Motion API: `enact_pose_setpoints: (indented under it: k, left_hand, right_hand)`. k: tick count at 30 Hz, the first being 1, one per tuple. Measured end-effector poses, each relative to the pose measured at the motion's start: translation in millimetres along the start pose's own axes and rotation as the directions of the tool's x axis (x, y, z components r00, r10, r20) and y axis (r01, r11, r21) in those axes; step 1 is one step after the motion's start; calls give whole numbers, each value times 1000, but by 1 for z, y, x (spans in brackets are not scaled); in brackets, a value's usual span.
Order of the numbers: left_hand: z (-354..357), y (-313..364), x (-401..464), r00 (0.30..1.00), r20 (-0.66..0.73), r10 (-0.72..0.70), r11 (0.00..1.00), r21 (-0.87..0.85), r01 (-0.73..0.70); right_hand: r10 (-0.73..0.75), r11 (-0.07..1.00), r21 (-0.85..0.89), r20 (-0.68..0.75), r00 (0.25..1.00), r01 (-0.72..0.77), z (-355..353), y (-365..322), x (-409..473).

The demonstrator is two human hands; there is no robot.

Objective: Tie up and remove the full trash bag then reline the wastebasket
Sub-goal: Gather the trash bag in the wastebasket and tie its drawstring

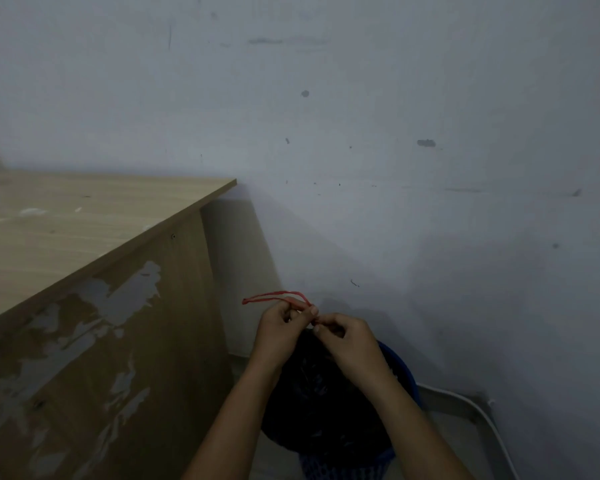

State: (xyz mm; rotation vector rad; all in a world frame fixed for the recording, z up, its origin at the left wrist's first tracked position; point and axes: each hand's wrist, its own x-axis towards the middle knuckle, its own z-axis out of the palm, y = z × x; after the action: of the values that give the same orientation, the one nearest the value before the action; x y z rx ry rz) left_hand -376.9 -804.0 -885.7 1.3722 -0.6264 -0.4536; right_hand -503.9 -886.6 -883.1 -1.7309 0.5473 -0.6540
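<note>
Right now both hands meet over the gathered neck of the black trash bag (pixel 323 393), which sits just below them inside the blue wastebasket (pixel 400 368). The left hand (pixel 279 329) pinches the red drawstring (pixel 274 296) between thumb and fingertips, and a loop of the string arcs up and out to that hand's left. The right hand (pixel 347 337) is touching the left, fingers curled and nipping the same string where it meets the bag's mouth. This looks like the tying step, with the knot being formed rather than finished; whether it is already cinched I cannot tell. Next, I judge, the loop needs passing through and pulling snug, then the bag lifting straight up out of the basket. A worn wooden desk (pixel 84 237) stands further to the left hand's side.
</note>
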Motion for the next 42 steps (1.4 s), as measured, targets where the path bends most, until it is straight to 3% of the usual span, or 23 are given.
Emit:
enact_pose_setpoints:
  k: [5,13,15,20,29,33,36,40,42]
  left_hand:
    - [-3,7,-3,998,63,-14,996,-88,19]
    - [4,21,-12,993,95,-66,968,-235,87]
    - [4,22,-15,991,106,-80,962,-251,104]
    - [8,28,-24,980,158,-125,934,-313,169]
    - [14,33,-24,950,223,-218,867,-403,293]
    - [13,32,-23,945,235,-230,880,-364,305]
    - [16,34,-24,945,248,-211,891,-350,291]
    - [21,37,-26,956,244,-165,917,-319,240]
    - [21,37,-25,966,209,-153,921,-325,216]
  right_hand:
    - [-32,998,-61,1,999,32,-11,-10,7]
    - [101,901,411,109,989,-137,-18,-26,3]
    - [138,871,459,111,984,-174,-20,-25,3]
    - [102,899,421,74,992,-124,-16,-26,3]
    - [-126,956,263,-37,991,131,-11,-25,-3]
    - [-177,972,140,-102,979,191,-15,-22,-1]
    - [-54,987,142,-114,992,70,-14,-20,3]
    - [208,820,543,9,978,-179,-7,-32,3]
    - [244,810,554,-21,970,-191,-10,-34,5]
